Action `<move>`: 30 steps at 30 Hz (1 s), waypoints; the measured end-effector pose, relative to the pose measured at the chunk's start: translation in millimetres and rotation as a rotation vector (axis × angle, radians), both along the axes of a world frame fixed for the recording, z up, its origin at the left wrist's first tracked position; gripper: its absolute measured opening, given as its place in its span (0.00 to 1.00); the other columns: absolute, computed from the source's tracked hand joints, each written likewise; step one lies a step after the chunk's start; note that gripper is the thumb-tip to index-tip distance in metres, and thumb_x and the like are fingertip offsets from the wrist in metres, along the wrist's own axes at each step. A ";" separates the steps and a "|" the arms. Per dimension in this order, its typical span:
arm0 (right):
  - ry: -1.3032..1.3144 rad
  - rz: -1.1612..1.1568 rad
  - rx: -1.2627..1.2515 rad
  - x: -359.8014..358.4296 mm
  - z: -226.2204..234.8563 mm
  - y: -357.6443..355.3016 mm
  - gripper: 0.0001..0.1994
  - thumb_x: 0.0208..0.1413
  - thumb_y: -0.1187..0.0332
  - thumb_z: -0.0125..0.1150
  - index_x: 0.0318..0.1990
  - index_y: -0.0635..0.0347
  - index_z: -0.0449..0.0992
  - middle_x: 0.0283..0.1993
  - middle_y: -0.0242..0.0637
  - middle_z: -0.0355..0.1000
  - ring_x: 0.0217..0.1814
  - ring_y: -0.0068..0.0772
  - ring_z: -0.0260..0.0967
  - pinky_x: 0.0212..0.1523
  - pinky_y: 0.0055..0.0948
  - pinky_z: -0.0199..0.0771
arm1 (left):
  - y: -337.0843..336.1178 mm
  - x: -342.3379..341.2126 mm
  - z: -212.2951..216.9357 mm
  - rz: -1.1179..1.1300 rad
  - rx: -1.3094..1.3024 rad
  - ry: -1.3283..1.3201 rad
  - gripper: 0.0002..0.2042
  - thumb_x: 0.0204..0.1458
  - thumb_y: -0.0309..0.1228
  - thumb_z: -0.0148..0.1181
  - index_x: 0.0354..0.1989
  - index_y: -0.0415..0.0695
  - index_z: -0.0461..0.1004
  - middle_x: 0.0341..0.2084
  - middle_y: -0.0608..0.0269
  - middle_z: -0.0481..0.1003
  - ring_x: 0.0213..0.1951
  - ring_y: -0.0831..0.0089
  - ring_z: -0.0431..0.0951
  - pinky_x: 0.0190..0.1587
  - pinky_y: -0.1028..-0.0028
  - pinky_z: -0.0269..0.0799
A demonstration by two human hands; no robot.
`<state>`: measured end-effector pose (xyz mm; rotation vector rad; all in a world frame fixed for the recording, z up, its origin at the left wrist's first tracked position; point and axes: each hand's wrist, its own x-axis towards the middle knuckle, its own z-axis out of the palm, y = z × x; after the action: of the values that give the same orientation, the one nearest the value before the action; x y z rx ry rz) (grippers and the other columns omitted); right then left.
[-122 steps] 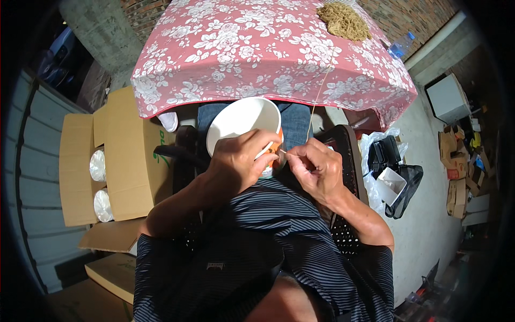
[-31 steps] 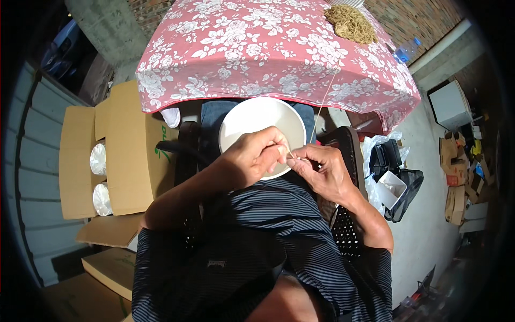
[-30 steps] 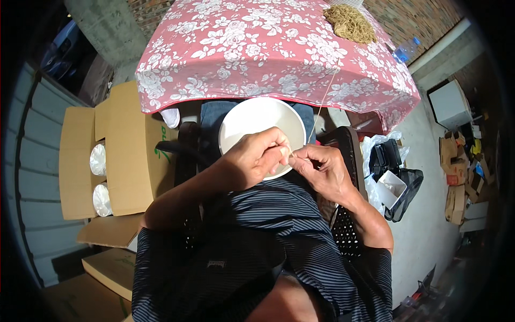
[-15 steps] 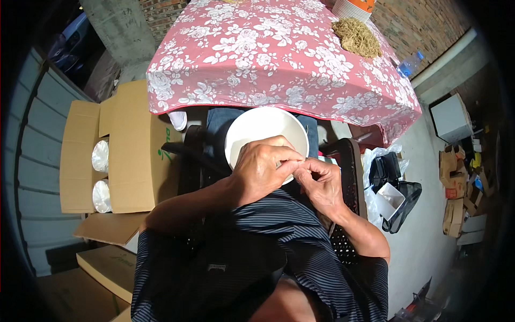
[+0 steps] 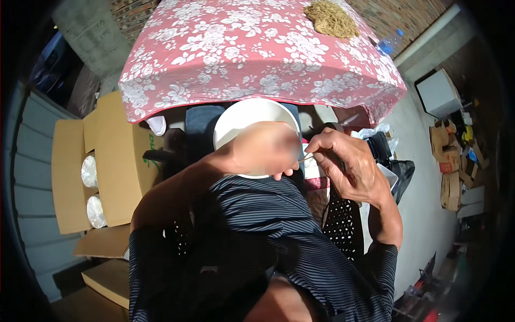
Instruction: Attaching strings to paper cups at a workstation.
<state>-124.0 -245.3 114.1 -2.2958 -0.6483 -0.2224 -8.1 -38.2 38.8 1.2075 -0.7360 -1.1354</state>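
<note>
Hands (image 5: 300, 158) now slightly apart, thin strand (image 5: 307, 157) between.

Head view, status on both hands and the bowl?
Left hand over the white bowl, grip unclear. Right hand pinching a thin strand. Floral-clothed table just ahead, nothing blocking.

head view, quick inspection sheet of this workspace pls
surface: table under a pink floral cloth, with a heap of brown fibres at its far right
job's things: white bowl over the lap; a thin strand between the hands
clutter: open cardboard box on the left holding white bowls; more cartons on the right
hands: left hand blurred, grip on the bowl unclear; right hand pinches the strand
cables: nothing seen
surroundings: concrete floor, brick wall beyond the table
</note>
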 end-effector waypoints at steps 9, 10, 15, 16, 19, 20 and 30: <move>-0.059 0.064 0.005 20.3 -21.3 -22.0 0.15 0.44 0.92 0.53 0.35 0.64 0.80 0.36 0.40 0.71 0.38 0.36 0.72 0.37 0.32 0.71 | -8.6 4.1 -1.5 -0.139 0.092 -0.148 0.10 0.66 0.30 0.61 0.42 0.32 0.78 0.28 0.60 0.79 0.26 0.82 0.74 0.30 0.81 0.70; -0.063 0.058 -0.041 21.1 -23.8 -27.0 0.17 0.44 0.93 0.52 0.37 0.65 0.80 0.38 0.39 0.70 0.40 0.37 0.72 0.39 0.31 0.71 | -7.3 5.6 -8.6 -0.137 0.093 -0.148 0.10 0.66 0.30 0.61 0.42 0.32 0.78 0.28 0.60 0.79 0.26 0.82 0.74 0.30 0.81 0.70; 0.144 -0.126 0.009 5.3 -32.3 -13.0 0.11 0.50 0.83 0.61 0.41 0.67 0.81 0.40 0.43 0.72 0.41 0.44 0.74 0.44 0.37 0.74 | -5.9 6.7 -14.6 -0.071 0.018 -0.024 0.12 0.67 0.31 0.59 0.45 0.31 0.77 0.31 0.61 0.79 0.27 0.82 0.75 0.30 0.82 0.71; 0.165 -0.132 0.042 1.7 -34.7 -9.6 0.09 0.52 0.80 0.63 0.42 0.68 0.81 0.40 0.44 0.73 0.41 0.44 0.74 0.44 0.38 0.75 | -6.7 5.3 -15.5 -0.070 0.018 -0.024 0.12 0.67 0.31 0.59 0.45 0.31 0.77 0.31 0.61 0.79 0.27 0.82 0.75 0.30 0.82 0.71; 0.210 -0.185 0.068 -2.1 -46.3 -11.1 0.10 0.56 0.70 0.72 0.40 0.68 0.82 0.35 0.40 0.73 0.36 0.34 0.72 0.39 0.33 0.72 | -10.4 0.1 -17.7 -0.002 0.027 -0.042 0.11 0.68 0.30 0.58 0.45 0.32 0.77 0.30 0.61 0.79 0.28 0.81 0.76 0.30 0.82 0.71; 0.281 -0.227 0.084 -3.2 -48.8 -11.2 0.12 0.56 0.67 0.74 0.38 0.68 0.82 0.33 0.38 0.73 0.34 0.29 0.71 0.38 0.31 0.71 | -11.1 -0.9 -16.4 0.007 0.045 -0.087 0.11 0.68 0.30 0.58 0.45 0.32 0.77 0.30 0.61 0.79 0.27 0.81 0.76 0.30 0.81 0.72; 0.485 -0.307 0.388 -5.0 -64.3 -13.1 0.06 0.61 0.72 0.68 0.37 0.69 0.83 0.33 0.33 0.74 0.35 0.20 0.69 0.38 0.26 0.69 | -8.7 1.9 -19.8 0.110 -0.008 -0.063 0.09 0.67 0.30 0.59 0.42 0.34 0.76 0.31 0.60 0.80 0.28 0.81 0.76 0.31 0.80 0.72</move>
<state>-128.9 -258.4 49.8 -1.9541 0.0006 0.0659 -6.2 -46.9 19.0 1.2664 -0.7122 -1.0068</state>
